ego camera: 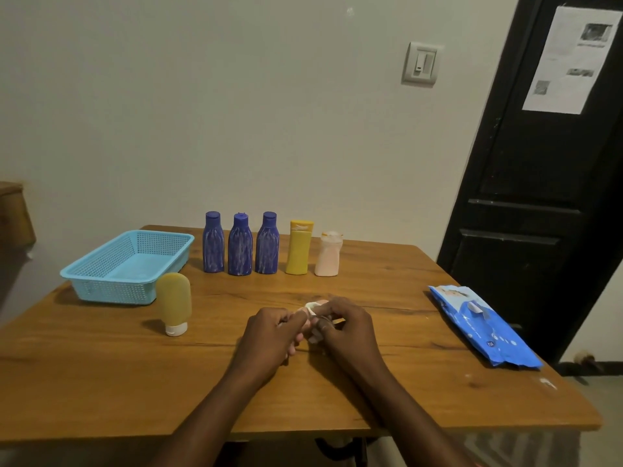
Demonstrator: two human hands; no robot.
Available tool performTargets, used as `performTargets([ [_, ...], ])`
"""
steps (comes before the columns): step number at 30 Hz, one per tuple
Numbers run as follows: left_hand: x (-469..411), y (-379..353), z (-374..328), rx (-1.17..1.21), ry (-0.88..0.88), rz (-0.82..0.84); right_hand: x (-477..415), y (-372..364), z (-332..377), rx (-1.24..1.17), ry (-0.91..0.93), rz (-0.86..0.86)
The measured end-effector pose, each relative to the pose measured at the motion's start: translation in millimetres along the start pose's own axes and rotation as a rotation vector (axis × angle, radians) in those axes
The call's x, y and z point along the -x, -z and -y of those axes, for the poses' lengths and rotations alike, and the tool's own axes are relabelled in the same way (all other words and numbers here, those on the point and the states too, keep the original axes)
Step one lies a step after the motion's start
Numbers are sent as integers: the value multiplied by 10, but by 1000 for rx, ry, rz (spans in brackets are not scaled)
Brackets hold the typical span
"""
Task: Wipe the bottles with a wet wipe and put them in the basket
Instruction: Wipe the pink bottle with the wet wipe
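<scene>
White and pale pink show between my two hands at the middle of the surface [101, 365]: a small bottle [315, 306], mostly hidden, with what looks like a wet wipe [315, 337] bunched against it. My left hand [269, 335] has its grip curled round the near end of the bottle; my right hand [347, 328] pinches the wipe against the bottle's side, fingers clenched. I judge this to be the wiping step on this one bottle, early in the task, since the blue basket [97, 288] at the far left looks empty.

Six more wait: three blue bottles [240, 246] in a row by the wall, a yellow bottle [299, 249] and a pale bottle [328, 256] just beside them, all upright, and a mustard tube [174, 303] standing on its cap near the basket's front corner. The wipe pack [485, 326] lies well apart to my right.

Next I would turn the bottle in my left hand so the wipe reaches the hidden side, then carry it left, clear of the tube, and lower it into the basket
</scene>
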State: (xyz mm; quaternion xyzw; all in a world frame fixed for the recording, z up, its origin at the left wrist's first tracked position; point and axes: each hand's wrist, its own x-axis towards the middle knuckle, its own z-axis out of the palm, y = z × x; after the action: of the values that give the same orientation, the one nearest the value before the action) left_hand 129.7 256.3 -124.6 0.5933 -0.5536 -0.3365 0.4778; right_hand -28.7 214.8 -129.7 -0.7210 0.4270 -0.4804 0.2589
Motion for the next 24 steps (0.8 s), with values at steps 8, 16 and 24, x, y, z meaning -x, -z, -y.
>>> performTargets([
  [8,-44,-14,42,31,17,-22,-122,17,-144,-68,-252,-179],
  [16,-72,-8,79,90,3,-8,-5,0,-16,45,78,73],
  [24,-68,-8,33,53,32,-49,-107,7,-206,-22,-173,-143],
])
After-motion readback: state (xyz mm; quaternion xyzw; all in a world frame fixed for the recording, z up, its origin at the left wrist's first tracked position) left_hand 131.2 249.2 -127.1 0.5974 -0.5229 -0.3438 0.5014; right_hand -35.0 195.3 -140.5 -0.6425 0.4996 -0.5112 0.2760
